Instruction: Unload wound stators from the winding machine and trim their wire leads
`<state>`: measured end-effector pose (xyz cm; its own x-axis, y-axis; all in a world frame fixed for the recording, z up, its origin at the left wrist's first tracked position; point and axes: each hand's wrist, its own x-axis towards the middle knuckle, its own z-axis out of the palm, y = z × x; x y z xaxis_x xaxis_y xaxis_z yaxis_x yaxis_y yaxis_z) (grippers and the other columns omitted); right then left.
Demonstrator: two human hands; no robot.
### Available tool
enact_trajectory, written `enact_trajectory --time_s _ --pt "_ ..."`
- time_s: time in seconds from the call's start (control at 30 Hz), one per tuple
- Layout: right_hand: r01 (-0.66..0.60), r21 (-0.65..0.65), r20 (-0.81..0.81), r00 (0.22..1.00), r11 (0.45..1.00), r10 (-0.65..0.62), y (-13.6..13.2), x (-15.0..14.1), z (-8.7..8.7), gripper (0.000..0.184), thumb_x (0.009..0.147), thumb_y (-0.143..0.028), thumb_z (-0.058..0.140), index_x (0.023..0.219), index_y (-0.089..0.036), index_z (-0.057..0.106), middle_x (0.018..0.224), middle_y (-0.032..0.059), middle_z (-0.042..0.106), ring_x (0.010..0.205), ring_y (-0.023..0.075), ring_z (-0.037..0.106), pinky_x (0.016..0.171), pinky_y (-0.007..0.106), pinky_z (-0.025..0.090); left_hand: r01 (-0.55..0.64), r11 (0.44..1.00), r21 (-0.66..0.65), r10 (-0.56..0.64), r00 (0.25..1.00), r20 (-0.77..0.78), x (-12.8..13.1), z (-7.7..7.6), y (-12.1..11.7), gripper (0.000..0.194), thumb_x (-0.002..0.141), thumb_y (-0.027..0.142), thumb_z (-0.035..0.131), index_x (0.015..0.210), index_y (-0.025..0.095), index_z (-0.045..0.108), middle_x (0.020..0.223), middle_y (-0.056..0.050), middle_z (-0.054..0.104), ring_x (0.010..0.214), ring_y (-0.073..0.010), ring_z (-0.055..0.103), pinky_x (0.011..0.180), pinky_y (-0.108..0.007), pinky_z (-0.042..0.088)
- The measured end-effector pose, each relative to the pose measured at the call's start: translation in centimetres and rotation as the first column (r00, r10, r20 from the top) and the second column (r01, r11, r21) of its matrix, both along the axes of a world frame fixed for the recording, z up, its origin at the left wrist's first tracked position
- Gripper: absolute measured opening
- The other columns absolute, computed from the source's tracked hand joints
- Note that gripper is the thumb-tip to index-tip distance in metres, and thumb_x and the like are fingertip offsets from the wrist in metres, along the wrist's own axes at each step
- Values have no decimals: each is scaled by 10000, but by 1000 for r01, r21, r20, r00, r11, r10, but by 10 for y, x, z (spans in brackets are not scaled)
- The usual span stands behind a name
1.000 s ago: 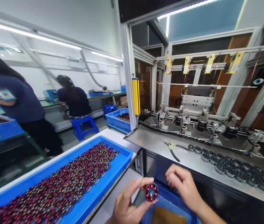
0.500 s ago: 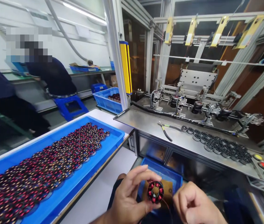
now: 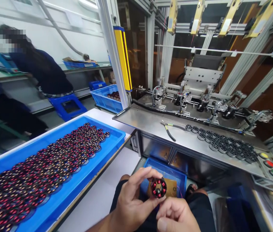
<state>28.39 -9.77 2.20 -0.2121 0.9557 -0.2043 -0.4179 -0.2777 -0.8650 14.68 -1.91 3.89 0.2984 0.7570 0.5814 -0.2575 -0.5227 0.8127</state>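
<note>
My left hand (image 3: 133, 196) grips a small motor stator (image 3: 158, 188) between thumb and fingertips. It is a ring with red-wound poles around an open centre, its face turned toward me. Just below the stator, my right hand (image 3: 175, 214) is closed in a pinch close to its lower edge. What those fingers hold is hidden. A thin reddish wire (image 3: 179, 190) shows faintly above the right hand. To the left, a blue tray (image 3: 113, 130) carries many similar wound stators (image 3: 54, 164).
Dark unwound cores (image 3: 225, 143) and pliers (image 3: 168, 131) lie on the metal bench (image 3: 141, 119), before a winding machine (image 3: 199, 100). Control buttons (image 3: 269, 163) sit at the right end. A blue bin (image 3: 182, 180) is below my hands. A person (image 3: 44, 74) sits at the far left.
My right hand has moved left, from apart to right beneath the stator. The left hand still holds the stator. The view has shifted slightly.
</note>
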Motion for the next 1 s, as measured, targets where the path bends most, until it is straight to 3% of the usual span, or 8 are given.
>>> enact_trajectory --time_s 0.17,0.3,0.37,0.47,0.63,0.73,0.87,1.0 --pt "-4 41 122 992 999 -1 -6 18 -5 442 602 -518 865 627 -152 619 503 -32 524 419 31 376 426 179 266 140 952 -272 -125 990 72 -1 5 -2 730 734 38 795 1343 303 494 1129 -64 740 934 -179 735 829 -230 597" --pt "154 125 -12 988 980 -154 4 34 11 425 729 -557 760 744 -147 651 513 -5 581 394 78 462 395 197 327 301 896 -326 -283 954 101 -5 8 -6 635 849 62 694 1373 337 465 1244 -86 705 1011 -179 723 891 -246 581" --pt "158 168 -5 987 973 -159 10 38 25 424 801 -551 691 712 -141 628 513 1 574 402 79 466 405 200 341 347 872 -344 -340 937 82 -6 8 -9 606 886 77 652 1388 357 460 1283 -90 682 1078 -195 698 929 -269 565" --pt "98 120 104 988 988 -111 13 36 36 422 817 -510 700 638 -159 551 469 -30 526 390 53 418 434 191 324 366 860 -355 -361 929 83 -3 4 -12 652 864 82 677 1402 374 452 1292 -100 657 1057 -208 694 871 -274 577" --pt "9 127 70 997 992 -18 6 31 19 449 800 -546 695 622 -191 484 443 -63 470 363 41 350 403 190 260 359 860 -364 -291 929 228 5 1 -13 716 718 87 820 1318 358 539 1059 -28 681 840 -126 683 730 -195 555" --pt "-14 164 73 997 986 2 1 32 7 434 811 -529 689 629 -192 487 464 -61 462 397 49 358 423 193 264 431 792 -433 -322 897 303 4 7 -11 646 741 152 826 1295 352 563 1083 -31 713 880 -121 691 768 -185 552" --pt "41 147 160 985 988 -65 -4 29 -1 454 811 -563 675 631 -196 477 462 -57 460 397 49 330 427 198 246 520 662 -540 -366 853 372 5 10 -8 496 770 199 812 1218 319 637 1173 -51 727 843 -124 726 784 -205 571" --pt "139 174 262 948 975 -182 -1 22 0 494 815 -603 645 610 -206 435 459 -63 420 409 54 323 441 205 256 485 630 -606 -348 875 337 11 6 -8 417 760 251 822 1159 235 704 1107 -85 759 844 -143 733 815 -209 577"
